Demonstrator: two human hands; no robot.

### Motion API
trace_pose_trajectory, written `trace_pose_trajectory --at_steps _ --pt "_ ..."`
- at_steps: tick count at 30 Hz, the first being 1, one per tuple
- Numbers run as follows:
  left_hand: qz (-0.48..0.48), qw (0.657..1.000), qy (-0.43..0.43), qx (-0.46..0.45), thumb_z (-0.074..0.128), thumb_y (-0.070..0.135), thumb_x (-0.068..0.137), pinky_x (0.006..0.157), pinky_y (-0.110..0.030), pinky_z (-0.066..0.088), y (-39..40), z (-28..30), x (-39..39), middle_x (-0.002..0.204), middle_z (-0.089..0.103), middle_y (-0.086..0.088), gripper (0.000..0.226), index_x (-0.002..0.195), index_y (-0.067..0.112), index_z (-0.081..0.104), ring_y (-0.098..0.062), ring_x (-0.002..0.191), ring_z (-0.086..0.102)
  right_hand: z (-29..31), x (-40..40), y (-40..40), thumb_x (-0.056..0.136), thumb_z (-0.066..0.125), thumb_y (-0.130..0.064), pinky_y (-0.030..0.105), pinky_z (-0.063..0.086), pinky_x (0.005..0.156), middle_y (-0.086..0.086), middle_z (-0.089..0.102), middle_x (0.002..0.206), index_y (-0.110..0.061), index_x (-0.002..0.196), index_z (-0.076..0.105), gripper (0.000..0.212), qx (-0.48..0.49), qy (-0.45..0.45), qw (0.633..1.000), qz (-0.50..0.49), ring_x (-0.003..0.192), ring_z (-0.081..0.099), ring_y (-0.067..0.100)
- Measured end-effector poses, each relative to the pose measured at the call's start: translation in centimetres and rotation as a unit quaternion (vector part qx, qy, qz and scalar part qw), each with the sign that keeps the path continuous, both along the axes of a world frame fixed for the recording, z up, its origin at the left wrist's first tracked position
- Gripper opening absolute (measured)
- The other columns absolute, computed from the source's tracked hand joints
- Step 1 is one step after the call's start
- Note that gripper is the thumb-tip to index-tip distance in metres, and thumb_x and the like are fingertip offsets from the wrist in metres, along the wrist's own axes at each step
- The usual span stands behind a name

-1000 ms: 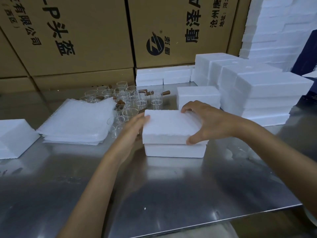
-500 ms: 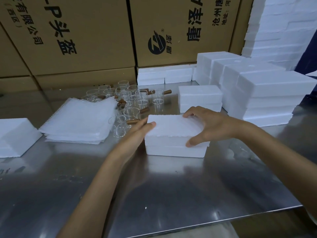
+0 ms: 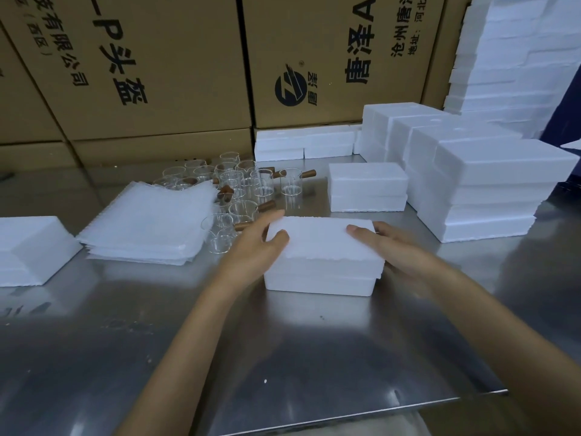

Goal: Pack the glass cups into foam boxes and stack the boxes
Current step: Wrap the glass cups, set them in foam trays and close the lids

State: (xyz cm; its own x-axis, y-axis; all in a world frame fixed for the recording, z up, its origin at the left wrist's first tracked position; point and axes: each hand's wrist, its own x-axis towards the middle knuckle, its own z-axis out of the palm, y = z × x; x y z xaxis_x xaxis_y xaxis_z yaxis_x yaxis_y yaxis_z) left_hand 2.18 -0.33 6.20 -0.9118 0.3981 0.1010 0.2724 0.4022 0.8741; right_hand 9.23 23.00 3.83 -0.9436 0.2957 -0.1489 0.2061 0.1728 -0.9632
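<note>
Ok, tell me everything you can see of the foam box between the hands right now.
The foam box is white, rectangular, of grainy expanded foam, made of a lid seated on a base with a seam along the front. It sits flat on the steel table, closed, in front of the glass cups. The left hand grips its left end, thumb on the lid; the right hand grips the right end.

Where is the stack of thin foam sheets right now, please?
In the head view it lies left of centre on the metal table, with the glass cups at its right edge.
</note>
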Motion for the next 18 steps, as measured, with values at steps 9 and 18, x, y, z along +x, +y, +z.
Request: trace_pose_trajectory --at_steps 9,18 --pt "0.030 0.906 0.332 -0.259 0.044 0.023 0.097 0.098 -0.039 0.038 3.1 0.6 4.8 0.131 0.056 0.002 0.036 0.131 0.023 0.058 -0.023 0.117 0.047 -0.3 -1.7 -7.3 0.096 0.061 -0.023 0.030 0.050 0.084 0.002 0.073 0.099 -0.011 0.108 0.069 0.019 -0.056 0.041 0.997 0.041 0.095 0.067 0.016" --pt "0.119 0.831 0.257 -0.478 0.052 0.041 0.095 0.102 -0.046 0.032 0.7 0.0 5.4 0.145 0.040 -0.008 0.047 0.136 0.021 0.040 -0.030 0.133 0.034 -0.9 -3.2 -12.2 0.105 0.037 -0.042 0.016 0.044 0.045 -0.006 0.063 0.055 -0.020 0.072 0.070 0.052 -0.238 0.000 0.971 0.036 0.045 0.057 0.005"
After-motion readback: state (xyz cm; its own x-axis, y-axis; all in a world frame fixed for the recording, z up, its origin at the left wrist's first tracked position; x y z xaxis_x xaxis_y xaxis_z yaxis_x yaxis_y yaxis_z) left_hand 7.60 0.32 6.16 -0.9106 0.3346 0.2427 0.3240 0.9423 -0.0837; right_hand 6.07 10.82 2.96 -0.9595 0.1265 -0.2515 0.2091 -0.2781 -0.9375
